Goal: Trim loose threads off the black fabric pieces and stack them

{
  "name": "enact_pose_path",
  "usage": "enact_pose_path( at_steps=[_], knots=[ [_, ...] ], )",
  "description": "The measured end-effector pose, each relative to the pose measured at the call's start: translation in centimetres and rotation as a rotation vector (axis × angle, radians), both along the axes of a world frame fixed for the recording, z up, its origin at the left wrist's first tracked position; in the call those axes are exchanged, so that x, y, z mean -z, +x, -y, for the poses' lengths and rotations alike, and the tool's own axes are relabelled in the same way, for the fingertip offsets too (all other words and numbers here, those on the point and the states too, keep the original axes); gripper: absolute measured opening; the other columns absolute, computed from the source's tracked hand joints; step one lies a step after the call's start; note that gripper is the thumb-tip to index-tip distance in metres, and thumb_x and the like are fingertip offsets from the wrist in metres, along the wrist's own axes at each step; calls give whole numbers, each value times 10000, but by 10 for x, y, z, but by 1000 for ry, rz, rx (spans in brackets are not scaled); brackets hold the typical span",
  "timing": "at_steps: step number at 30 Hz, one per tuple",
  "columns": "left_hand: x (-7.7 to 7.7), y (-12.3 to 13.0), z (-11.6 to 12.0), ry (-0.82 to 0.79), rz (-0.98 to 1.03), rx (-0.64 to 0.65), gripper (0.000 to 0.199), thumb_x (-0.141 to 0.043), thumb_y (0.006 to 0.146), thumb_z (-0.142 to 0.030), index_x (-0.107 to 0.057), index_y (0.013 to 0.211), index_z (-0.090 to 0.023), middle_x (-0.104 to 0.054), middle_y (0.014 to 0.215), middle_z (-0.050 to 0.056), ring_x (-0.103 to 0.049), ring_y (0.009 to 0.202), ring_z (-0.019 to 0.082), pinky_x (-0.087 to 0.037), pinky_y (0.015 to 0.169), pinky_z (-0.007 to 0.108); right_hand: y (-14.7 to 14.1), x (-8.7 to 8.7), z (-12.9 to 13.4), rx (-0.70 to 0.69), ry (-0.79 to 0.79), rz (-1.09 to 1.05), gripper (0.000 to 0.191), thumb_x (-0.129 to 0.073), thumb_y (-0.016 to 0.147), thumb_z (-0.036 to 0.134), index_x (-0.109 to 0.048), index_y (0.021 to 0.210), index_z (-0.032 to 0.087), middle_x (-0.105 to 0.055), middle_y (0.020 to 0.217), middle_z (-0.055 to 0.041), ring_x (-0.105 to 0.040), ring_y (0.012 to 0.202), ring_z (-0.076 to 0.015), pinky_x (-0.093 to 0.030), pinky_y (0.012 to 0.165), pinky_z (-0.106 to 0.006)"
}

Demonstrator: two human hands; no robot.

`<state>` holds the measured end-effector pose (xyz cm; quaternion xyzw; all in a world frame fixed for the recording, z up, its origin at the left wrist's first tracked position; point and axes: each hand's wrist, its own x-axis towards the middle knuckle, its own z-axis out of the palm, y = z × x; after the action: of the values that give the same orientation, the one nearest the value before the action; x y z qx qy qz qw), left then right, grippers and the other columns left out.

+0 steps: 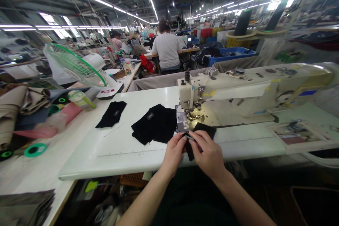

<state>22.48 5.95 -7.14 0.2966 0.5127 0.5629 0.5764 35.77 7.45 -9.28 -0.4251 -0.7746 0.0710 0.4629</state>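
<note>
Head view: 2 bare hands met in front of the sewing machine [238, 93]. The left hand [173, 151] and right hand [209, 153] were pinched nearly closed on 1 black fabric piece [190, 153] — its upper edge between the fingertips, its lower part hanging between the palms. Farther left on the smooth, pale table [124, 162] lay 2 matte black stacks: 1 small, roughly four-sided stack [109, 117] and 1 broader, irregularly fanned stack [159, 127] — each bearing 1 small grey rectangular label [150, 116].
</note>
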Motion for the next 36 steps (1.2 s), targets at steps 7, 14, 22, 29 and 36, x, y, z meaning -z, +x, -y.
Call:
enact_pose_path(
  at_steps=[7,14,22,29,36],
  knots=[
    [1,0,0,7,-1,15,369,-780,682,-400,-749,949,-147,-654,739,15,-549,640,119,-426,593,215,0,0,0,3,0,-9,314,-484,980,221,-671,1229,186,-687,1049,-102,-689,934,-194,-576,769,-281],
    [2,1,1,16,-8,30,355,-773,694,-402,-747,946,-153,-671,767,22,-569,676,130,-443,628,223,-1,1,0,9,5,-16,308,-486,981,222,-668,1224,170,-680,1056,-110,-688,952,-201,-579,787,-291],
    [2,1,2,19,15,43,358,-795,680,-410,-744,925,-155,-663,755,11,-560,654,117,-438,617,214,-1,2,-1,11,38,-33,319,-486,980,225,-665,1241,187,-678,1045,-106,-688,938,-195,-585,780,-287],
    [1,2,2,8,64,25,359,-792,689,-433,-740,906,-151,-635,726,3,-541,634,108,-439,617,218,-2,4,-2,13,69,-23,303,-511,983,209,-658,1246,172,-675,1044,-106,-684,942,-195,-575,767,-278],
    [-1,1,1,-3,55,54,313,-765,706,-398,-737,899,-153,-609,674,-10,-533,609,109,-421,589,217,-2,4,-2,43,48,18,286,-477,1002,206,-693,1186,168,-686,1010,-91,-692,881,-176,-564,750,-261]
  ],
)
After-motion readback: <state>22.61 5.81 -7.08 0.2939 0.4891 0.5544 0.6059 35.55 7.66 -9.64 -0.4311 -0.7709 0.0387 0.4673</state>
